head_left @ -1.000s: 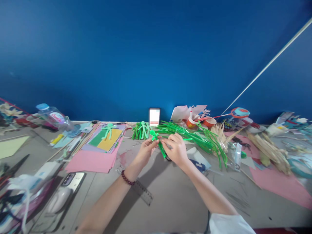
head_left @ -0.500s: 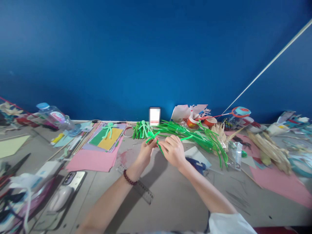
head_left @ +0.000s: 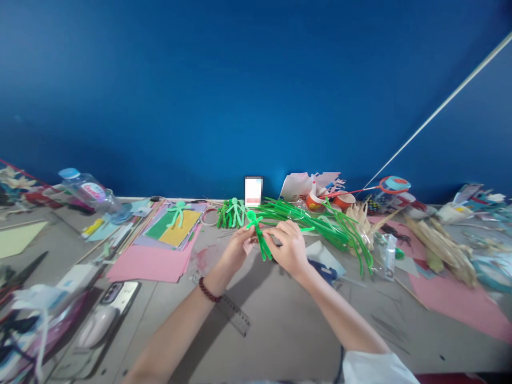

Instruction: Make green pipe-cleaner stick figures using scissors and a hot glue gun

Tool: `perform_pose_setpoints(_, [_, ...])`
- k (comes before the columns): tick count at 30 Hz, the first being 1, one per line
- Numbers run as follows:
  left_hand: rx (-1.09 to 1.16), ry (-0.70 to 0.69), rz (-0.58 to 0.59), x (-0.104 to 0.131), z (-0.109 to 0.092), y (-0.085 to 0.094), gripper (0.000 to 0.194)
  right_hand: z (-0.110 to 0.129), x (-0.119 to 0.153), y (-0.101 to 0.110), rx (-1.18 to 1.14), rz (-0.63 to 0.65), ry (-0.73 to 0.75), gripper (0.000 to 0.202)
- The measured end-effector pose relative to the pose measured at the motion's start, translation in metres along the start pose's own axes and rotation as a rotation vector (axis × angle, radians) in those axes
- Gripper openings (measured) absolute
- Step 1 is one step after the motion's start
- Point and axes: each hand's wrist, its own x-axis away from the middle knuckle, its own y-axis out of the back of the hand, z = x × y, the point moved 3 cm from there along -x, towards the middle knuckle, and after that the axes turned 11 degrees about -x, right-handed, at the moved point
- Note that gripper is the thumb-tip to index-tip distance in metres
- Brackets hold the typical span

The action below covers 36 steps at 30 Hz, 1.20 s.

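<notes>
Bright green fuzzy figure [head_left: 262, 244] being held over the grey table [head_left: 288, 330]
The left hand [head_left: 239, 248] is pinching its body – a narrow hold – and the right hand [head_left: 287, 245] is gripping a green strip [head_left: 309, 229] just beside it; green stems [head_left: 308, 221] are lying at the far right, a paler figure [head_left: 178, 214] is resting on coloured sheets [head_left: 186, 230] to the left, and a ruler [head_left: 237, 317] is lying on the near side

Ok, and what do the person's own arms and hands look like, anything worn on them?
Both hands are ungloved. Around the wrist of the left hand sits a bracelet of dark red, round beads. The wrist of the right hand is bare; farther up that arm shows a loose white sleeve.
</notes>
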Motion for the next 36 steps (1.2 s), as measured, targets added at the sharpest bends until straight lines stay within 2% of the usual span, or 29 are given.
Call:
perform_pose_setpoints(3, [-0.052, -0.028, 0.011, 0.002, -0.004, -0.002, 0.02, -0.001, 0.001, 0.0, 0.002, -0.013, -0.001, 0.021])
perform_pose_setpoints(7, [-0.128, -0.062, -0.047, 0.001, -0.002, -0.002, 0.015, -0.001, 0.002, -0.003, 0.014, 0.015, -0.009, 0.02])
perform_pose_setpoints(11, [-0.081, -0.078, -0.116, -0.001, 0.005, 0.001, 0.011, 0.0, 0.002, -0.004, 0.036, 0.037, 0.002, 0.02])
perform_pose_setpoints(16, [-0.027, -0.038, -0.144, -0.001, 0.005, -0.001, 0.016, -0.001, 0.001, -0.004, 0.052, 0.026, 0.013, 0.019])
perform_pose_setpoints(22, [0.079, 0.087, -0.067, 0.0, 0.006, -0.007, 0.018, -0.001, 0.0, -0.003, 0.059, 0.02, 0.025, 0.019])
perform_pose_setpoints(26, [0.087, 0.089, -0.096, -0.001, 0.009, -0.001, 0.018, 0.001, 0.0, -0.003, 0.069, 0.021, 0.03, 0.019])
perform_pose_setpoints(29, [0.054, 0.064, -0.07, 0.0, 0.009, 0.001, 0.015, 0.001, 0.0, -0.003, 0.056, 0.027, 0.029, 0.019])
perform_pose_setpoints(36, [0.111, 0.083, 0.039, 0.002, 0.006, -0.007, 0.014, -0.012, 0.001, -0.008, -0.112, 0.036, -0.122, 0.017])
